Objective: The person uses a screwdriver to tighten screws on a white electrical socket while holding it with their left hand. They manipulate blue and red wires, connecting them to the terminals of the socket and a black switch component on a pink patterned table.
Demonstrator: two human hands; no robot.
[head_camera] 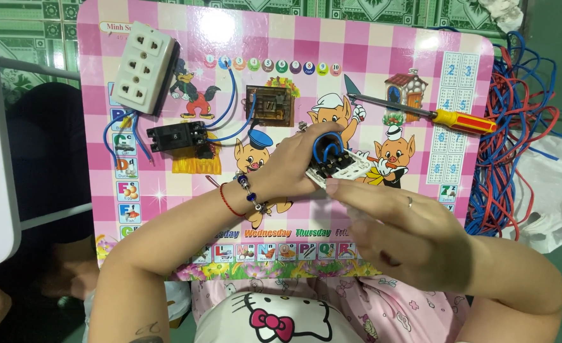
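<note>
My left hand grips a white switch plate held back side up above the pink cartoon table. A short blue wire loop rises from the plate's terminals. My right hand comes in from the lower right, its fingertip touching the plate's near edge. A beaded bracelet and a red string circle my left wrist.
A white multi-socket outlet, a black circuit breaker and a brown switch module lie on the table, joined by blue wires. A yellow-handled screwdriver lies at right. A tangle of red and blue wires sits beside the table's right edge.
</note>
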